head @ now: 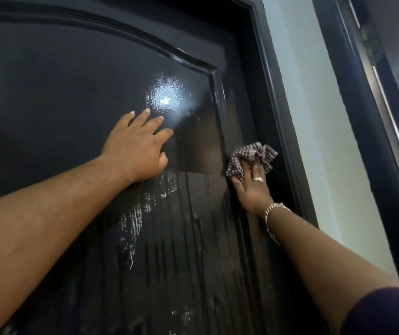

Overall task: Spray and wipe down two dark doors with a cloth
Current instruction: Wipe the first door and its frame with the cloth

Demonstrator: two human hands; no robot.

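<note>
My left hand (136,151) braces flat on the wet door (60,93) while my right grip (251,182) presses the checked cloth (249,155) against its right edge — streaks below remain unwiped.

Ring (258,179), chain bracelet (272,211), dark sleeve (387,313)
</note>
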